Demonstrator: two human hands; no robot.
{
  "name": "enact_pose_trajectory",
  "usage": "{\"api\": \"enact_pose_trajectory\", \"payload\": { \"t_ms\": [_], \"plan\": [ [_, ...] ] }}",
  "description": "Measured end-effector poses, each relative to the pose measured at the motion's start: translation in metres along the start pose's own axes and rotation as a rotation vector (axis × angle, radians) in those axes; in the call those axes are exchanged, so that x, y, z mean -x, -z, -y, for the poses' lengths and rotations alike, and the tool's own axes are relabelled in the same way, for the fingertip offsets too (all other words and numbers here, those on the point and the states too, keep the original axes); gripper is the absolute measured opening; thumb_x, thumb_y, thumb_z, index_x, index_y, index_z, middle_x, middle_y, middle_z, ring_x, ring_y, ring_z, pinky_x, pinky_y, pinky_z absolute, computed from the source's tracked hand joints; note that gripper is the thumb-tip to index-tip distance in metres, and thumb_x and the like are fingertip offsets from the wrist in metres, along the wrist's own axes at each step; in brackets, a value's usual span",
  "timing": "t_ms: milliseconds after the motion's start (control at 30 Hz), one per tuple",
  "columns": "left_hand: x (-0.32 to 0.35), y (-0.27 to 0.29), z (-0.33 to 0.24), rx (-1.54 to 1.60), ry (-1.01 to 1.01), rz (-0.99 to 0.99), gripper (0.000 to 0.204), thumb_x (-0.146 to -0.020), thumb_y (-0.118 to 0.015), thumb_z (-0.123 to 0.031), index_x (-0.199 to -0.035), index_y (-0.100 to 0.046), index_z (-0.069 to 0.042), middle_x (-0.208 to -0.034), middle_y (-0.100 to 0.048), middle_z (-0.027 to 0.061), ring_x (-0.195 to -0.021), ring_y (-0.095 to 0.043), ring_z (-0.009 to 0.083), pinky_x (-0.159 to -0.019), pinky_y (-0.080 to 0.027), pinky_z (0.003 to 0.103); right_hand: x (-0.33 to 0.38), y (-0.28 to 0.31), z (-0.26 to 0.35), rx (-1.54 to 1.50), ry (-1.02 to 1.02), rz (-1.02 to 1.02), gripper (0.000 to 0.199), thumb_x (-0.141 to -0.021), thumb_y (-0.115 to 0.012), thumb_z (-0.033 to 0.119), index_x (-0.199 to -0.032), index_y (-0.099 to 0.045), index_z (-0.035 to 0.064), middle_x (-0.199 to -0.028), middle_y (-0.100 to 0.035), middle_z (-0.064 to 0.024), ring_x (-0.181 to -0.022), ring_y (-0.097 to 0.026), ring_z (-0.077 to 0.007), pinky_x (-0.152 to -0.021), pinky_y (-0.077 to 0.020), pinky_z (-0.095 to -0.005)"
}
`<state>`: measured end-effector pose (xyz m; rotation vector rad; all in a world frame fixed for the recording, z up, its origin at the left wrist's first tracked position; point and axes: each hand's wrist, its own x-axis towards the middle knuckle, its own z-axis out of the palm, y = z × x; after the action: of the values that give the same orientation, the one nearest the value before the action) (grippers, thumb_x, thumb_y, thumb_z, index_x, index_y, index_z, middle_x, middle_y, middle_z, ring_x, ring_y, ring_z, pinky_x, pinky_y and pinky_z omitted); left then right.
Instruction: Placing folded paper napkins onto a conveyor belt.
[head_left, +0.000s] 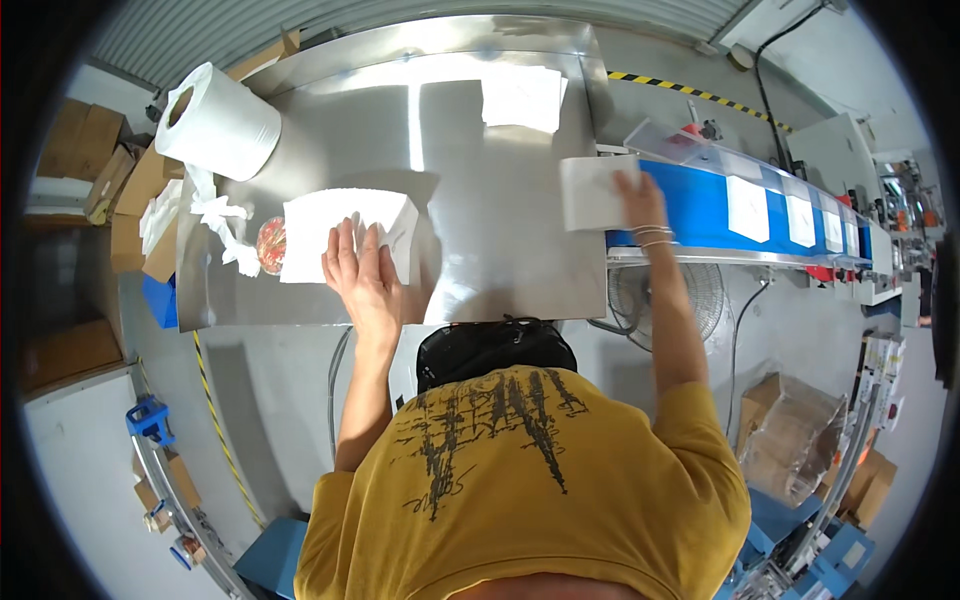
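My left hand (365, 280) lies with its fingers stretched out on a stack of flat white packets (310, 230) at the left of the steel table. Over where the table meets the blue conveyor belt (690, 195), my right hand (645, 205) grips one flat white packet (592, 195) by its right side; the thumb is hard to make out. Several similar white packets (747, 209) sit spaced out along the belt to the right. A round red patterned object (271, 246) touches the left edge of the stack under my left hand.
At the table's far left stands a big white paper roll (235, 135), with crumpled white paper (228, 225) trailing from it. Another pile of white packets (522, 98) rests near the table's raised back edge. A clear guard (668, 140) runs along the belt's far side. Below the belt is a fan (690, 305).
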<state>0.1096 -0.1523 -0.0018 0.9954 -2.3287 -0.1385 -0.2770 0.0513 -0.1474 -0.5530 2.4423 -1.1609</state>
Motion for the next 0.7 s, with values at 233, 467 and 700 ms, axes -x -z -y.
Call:
{"api": "enact_pose_trajectory", "payload": {
  "t_ms": [233, 467, 700],
  "plan": [
    [0.000, -0.008, -0.003, 0.097, 0.031, 0.028, 0.028, -0.079, -0.062, -0.004, -0.105, -0.066, -0.009, -0.143, -0.038, 0.0152, -0.137, -0.025, 0.0383, -0.108, -0.015, 0.059, 0.030, 0.000, 0.078, 0.582, 0.606, -0.441, 0.065, -0.071, -0.075, 0.038, -0.120, -0.053, 0.0020, -0.121, -0.054, -0.0181, -0.111, -0.050, -0.0358, -0.089, -0.0429, -0.0454],
    [-0.007, 0.003, -0.002, 0.114, 0.032, 0.089, 0.041, -0.080, -0.067, -0.020, -0.119, -0.060, -0.011, -0.150, -0.027, 0.0174, -0.141, -0.013, 0.0408, -0.108, -0.007, 0.063, 0.097, -0.153, 0.187, 0.232, 1.065, 0.267, 0.069, -0.081, -0.073, 0.027, -0.138, -0.039, 0.0099, -0.132, -0.050, -0.0170, -0.122, -0.047, -0.0318, -0.102, -0.0368, -0.0440],
    [-0.004, 0.002, 0.015, -0.020, 0.036, 0.004, 0.034, -0.085, -0.059, -0.005, -0.119, -0.061, -0.007, -0.137, -0.044, 0.0182, -0.131, -0.036, 0.0365, -0.107, -0.024, 0.051, 0.033, -0.079, 0.033, -0.564, 0.094, 0.145, 0.043, -0.089, -0.061, 0.040, -0.104, -0.059, -0.0006, -0.092, -0.066, -0.0131, -0.077, -0.059, -0.0178, -0.070, -0.0475, -0.0336]
  ]
}}
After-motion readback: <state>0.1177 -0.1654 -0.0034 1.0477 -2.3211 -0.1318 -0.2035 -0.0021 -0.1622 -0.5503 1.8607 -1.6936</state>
